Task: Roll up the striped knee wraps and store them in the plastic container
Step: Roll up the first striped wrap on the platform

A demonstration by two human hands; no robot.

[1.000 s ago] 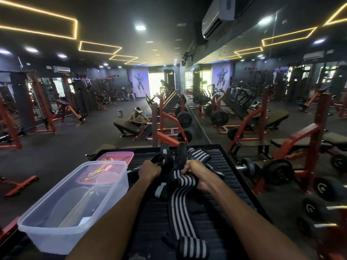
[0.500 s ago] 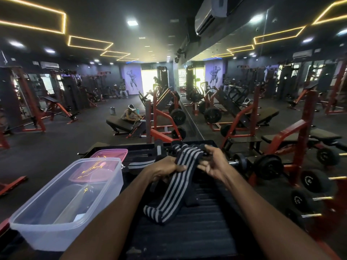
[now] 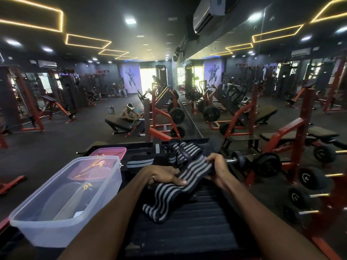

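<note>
Two hands are on one long black-and-grey striped elastic knee wrap (image 3: 180, 184), and I judge this to be the start of the rolling step. My left hand (image 3: 161, 176) lies over the middle of the band, thumb pressed on top and fingers curled under it. My right hand (image 3: 218, 170) pinches the far end, fingers bent round the edge. The wrap runs slack between them, and its free tail sags down onto the black ribbed rubber platform (image 3: 187, 231) in front of me; no coil has formed yet.

Next, I think, the end in my right hand needs tucking over on itself and turning tightly, while my left feeds the band flat and keeps tension so the stripes stay aligned. A loose start would likely give a fat roll that springs open.

A second pile of striped wraps (image 3: 180, 152) lies just beyond my hands, tangled, not yet rolled. The clear rectangular plastic container (image 3: 62, 222) stands to my left on the platform's edge; I see no rolled wraps in it. A pink translucent lid (image 3: 108, 152) rests behind it.

Around me is a dim gym: red-framed benches, plate-loaded machines, a dumbbell rack (image 3: 308, 184) on my right, a mirrored wall, yellow ceiling strips. A person (image 3: 128, 113) crouches by a bench farther off.
</note>
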